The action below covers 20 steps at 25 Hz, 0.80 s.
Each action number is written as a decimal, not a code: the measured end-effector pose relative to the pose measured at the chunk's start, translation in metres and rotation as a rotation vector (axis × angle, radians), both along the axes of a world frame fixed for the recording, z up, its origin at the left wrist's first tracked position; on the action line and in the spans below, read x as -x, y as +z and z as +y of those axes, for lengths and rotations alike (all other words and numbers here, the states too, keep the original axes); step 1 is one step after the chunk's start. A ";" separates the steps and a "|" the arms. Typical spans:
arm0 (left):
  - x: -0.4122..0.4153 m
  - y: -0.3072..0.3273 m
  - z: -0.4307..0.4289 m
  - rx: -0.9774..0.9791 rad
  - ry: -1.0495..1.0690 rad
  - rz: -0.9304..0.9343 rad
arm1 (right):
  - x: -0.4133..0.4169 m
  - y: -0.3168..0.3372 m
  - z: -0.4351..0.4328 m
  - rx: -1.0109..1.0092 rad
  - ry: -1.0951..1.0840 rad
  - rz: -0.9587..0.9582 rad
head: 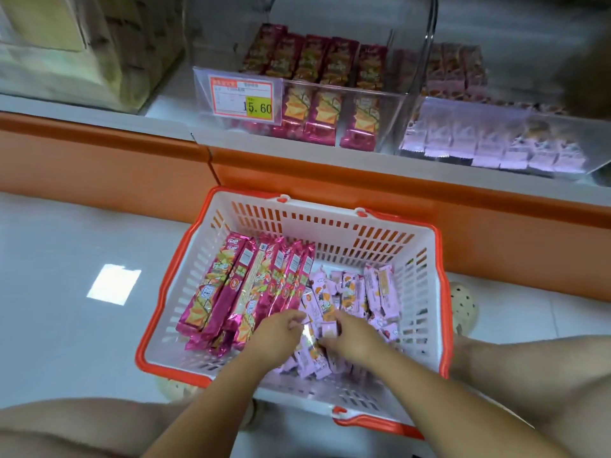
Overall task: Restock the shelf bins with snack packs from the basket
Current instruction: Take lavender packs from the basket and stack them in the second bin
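A white basket with an orange rim (pixel 426 292) sits on the floor below the shelf. Long magenta snack packs (pixel 244 285) lie along its left side, and small pale pink snack packs (pixel 370 292) fill its right side. Both hands reach into the pink pile. My left hand (pixel 277 335) has curled fingers pinching at a pink pack. My right hand (pixel 353 335) grips a small pink pack (pixel 330 328). On the shelf above, a clear bin (pixel 390 104) holds magenta packs, and a clear bin (pixel 595 143) to its right holds pink packs.
A price tag reading 15.60 (pixel 244 99) hangs on the magenta bin's front. An orange shelf edge (pixel 330 173) runs behind the basket. A cardboard box (pixel 82 47) stands at the shelf's left. My bare knees (pixel 529 365) flank the basket on the grey floor (pixel 66 259).
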<state>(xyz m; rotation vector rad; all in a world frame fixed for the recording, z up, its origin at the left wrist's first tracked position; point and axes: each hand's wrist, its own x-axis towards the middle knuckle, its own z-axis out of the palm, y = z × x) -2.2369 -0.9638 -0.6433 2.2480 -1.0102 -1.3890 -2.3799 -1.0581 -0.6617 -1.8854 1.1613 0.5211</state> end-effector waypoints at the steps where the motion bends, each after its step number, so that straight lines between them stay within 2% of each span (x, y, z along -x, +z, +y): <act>1: 0.002 0.005 -0.003 -0.001 0.004 0.022 | 0.001 0.010 -0.012 -0.039 -0.112 -0.089; 3: 0.004 0.019 -0.010 0.008 0.048 0.141 | 0.003 0.034 -0.040 -0.159 -0.380 -0.272; 6: 0.011 0.042 -0.022 0.017 0.332 0.695 | 0.016 0.064 -0.071 -0.462 -0.713 -0.656; 7: 0.014 0.050 -0.026 0.051 0.370 0.802 | 0.021 0.071 -0.075 -0.550 -0.775 -0.773; 9: 0.019 0.056 -0.032 0.144 0.355 0.756 | 0.030 0.082 -0.076 -0.679 -0.871 -0.924; 11: 0.026 0.061 -0.036 0.256 0.323 0.548 | 0.036 0.085 -0.074 -0.737 -0.920 -1.001; 13: 0.035 0.066 -0.037 0.342 0.298 0.416 | 0.040 0.090 -0.073 -0.712 -0.920 -1.011; 15: 0.047 0.073 -0.037 0.380 0.274 0.385 | 0.045 0.092 -0.076 -0.661 -0.923 -1.020; 20: 0.060 0.088 -0.038 0.393 0.291 0.438 | 0.053 0.095 -0.078 -0.627 -0.920 -1.043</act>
